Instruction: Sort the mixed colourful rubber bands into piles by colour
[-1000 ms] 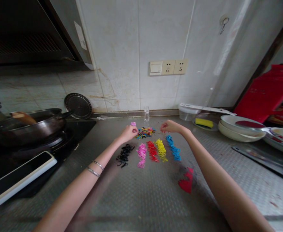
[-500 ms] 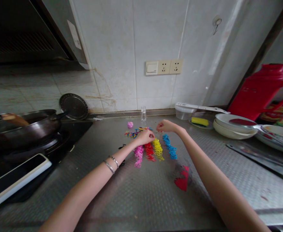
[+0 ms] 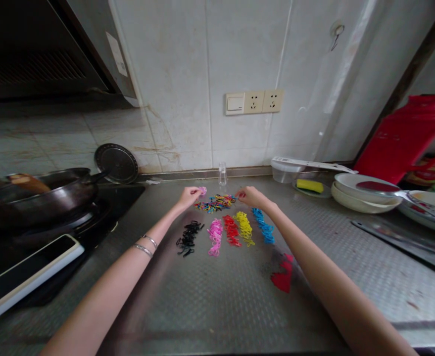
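Note:
My left hand (image 3: 189, 196) has its fingers pressed together at a small pink item (image 3: 203, 191), left of the mixed-colour pile of little bands (image 3: 217, 203). At the pile's right edge is my right hand (image 3: 250, 196), fingers closed; anything between them is too small to make out. Nearer to me lie separate piles of bands: black (image 3: 189, 238), pink (image 3: 215, 237), red (image 3: 231, 231), yellow (image 3: 244, 228) and blue (image 3: 264, 226). A small clear bottle (image 3: 222, 174) stands behind the mixed pile.
A clear bag with a red part (image 3: 282, 277) lies front right. Left are a pan (image 3: 54, 193) and a white-edged device (image 3: 31, 277). Bowls (image 3: 362, 198), a yellow sponge (image 3: 310, 186), a knife (image 3: 399, 247) and a red thermos (image 3: 403, 138) are right.
My left hand has moved left and back from above the red and yellow piles to the small pink item, uncovering the black pile. My right hand remains near the mixed pile.

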The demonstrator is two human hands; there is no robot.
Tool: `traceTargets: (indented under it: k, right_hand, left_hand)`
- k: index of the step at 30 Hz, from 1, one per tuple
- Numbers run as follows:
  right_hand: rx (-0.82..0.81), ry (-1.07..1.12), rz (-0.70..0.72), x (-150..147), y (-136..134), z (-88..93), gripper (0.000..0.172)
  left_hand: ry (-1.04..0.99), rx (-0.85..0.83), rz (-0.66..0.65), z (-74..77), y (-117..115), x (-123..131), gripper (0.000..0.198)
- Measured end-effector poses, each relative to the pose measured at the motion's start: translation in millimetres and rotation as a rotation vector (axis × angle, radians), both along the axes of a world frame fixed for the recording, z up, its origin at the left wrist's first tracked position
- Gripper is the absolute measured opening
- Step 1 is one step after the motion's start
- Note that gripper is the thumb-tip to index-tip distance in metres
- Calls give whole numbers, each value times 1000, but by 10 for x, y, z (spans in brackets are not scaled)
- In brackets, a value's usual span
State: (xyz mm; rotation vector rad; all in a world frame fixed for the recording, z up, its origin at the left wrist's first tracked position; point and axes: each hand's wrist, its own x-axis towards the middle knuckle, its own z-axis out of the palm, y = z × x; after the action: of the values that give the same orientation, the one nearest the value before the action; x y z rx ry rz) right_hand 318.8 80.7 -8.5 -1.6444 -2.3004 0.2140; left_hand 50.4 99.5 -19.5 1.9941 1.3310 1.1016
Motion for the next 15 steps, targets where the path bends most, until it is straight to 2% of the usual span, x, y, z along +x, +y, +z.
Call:
traceTargets:
  k: [3, 6, 9, 15]
  right_hand:
    - [35, -96, -19, -99, -77, -73, 33]
    - [81, -174, -2, -139, -130, -129, 37]
    - [83, -226, 17, -146, -144, -172, 37]
    - [84, -236, -28, -167, -169, -177, 31]
  left_hand:
    - [-49, -77, 124, -112, 29, -314, 30]
    - [-139, -159, 193, -220, 19, -486, 32]
    - [-191, -178, 191, -272, 5, -524, 32]
    - [-116, -139, 170, -277, -6, -490, 33]
